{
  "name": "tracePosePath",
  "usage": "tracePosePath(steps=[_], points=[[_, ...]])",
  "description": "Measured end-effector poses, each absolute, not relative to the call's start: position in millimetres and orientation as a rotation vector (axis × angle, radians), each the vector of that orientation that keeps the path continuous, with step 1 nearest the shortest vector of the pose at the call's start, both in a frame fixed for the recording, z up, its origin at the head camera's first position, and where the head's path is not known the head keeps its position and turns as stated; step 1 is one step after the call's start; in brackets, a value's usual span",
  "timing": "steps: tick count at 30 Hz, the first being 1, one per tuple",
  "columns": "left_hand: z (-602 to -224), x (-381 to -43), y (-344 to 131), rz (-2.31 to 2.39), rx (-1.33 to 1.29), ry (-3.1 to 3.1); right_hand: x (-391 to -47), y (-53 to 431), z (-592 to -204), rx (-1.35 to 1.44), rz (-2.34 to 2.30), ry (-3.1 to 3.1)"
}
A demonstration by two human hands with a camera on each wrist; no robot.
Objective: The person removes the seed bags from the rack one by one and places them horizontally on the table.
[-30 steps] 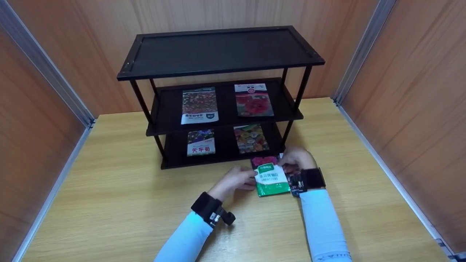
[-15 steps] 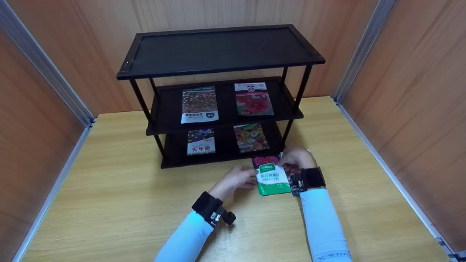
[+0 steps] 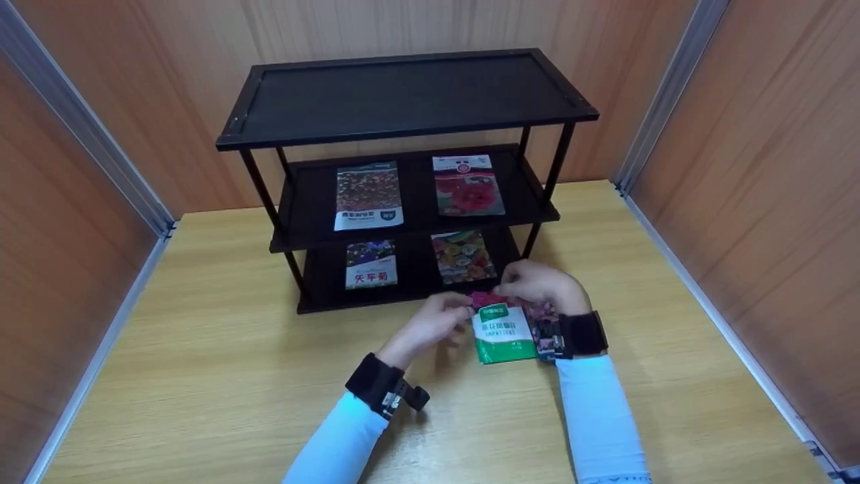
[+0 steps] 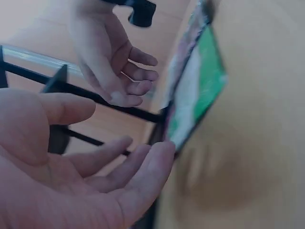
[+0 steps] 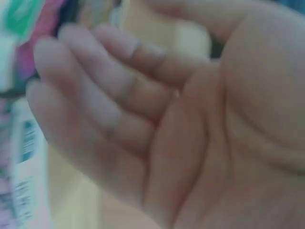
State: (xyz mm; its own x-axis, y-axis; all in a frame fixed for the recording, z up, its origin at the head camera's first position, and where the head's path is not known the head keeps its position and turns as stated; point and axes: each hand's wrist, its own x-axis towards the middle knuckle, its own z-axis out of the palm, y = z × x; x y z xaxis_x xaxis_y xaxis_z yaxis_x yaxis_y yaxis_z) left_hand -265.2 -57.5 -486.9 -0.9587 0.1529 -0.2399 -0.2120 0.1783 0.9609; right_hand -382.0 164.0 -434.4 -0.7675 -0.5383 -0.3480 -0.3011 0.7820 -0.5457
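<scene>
A green-and-white seed packet (image 3: 502,336) lies on the table in front of the shelf. A packet with a magenta flower (image 3: 484,300) shows from beneath its far edge. To its right, a packet with purple flowers (image 3: 541,316) is partly hidden by my right wrist. My left hand (image 3: 440,319) is at the pile's far left corner, thumb and fingers apart in the left wrist view, fingertips near the green-and-white packet (image 4: 200,81). Over the far edge hovers my right hand (image 3: 537,282); the right wrist view shows its bent fingers (image 5: 95,90) with nothing in the palm.
Behind the hands stands a black three-tier shelf (image 3: 403,94). Its middle tier bears a small-flower packet (image 3: 368,191) and a red-flower packet (image 3: 468,188). On the bottom tier lie a blue-flower packet (image 3: 371,263) and a multicoloured-flower packet (image 3: 463,257). Wooden panels (image 3: 759,168) enclose the table.
My right hand has moved left and away from me, off the packets' right side to their far edge, uncovering more purple flowers. My left hand has shifted slightly toward the shelf.
</scene>
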Motion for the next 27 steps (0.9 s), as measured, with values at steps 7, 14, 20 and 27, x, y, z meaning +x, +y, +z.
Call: tracePosePath(steps=[7, 14, 20, 27], points=[[-444, -252, -76, 1.627, 0.16, 2.655, -346, 150, -393, -0.836, -0.632, 2.477], [-409, -230, -87, 1.392, 0.156, 2.941, -319, 149, -369, -0.955, -0.783, 2.508], [-395, -220, -90, 1.29, 0.226, 3.069, -311, 147, -357, -1.08, -0.872, 2.625], [-392, -235, -91, 1.075, 0.339, 3.253, -324, 145, -353, -1.14, -0.96, 2.813]])
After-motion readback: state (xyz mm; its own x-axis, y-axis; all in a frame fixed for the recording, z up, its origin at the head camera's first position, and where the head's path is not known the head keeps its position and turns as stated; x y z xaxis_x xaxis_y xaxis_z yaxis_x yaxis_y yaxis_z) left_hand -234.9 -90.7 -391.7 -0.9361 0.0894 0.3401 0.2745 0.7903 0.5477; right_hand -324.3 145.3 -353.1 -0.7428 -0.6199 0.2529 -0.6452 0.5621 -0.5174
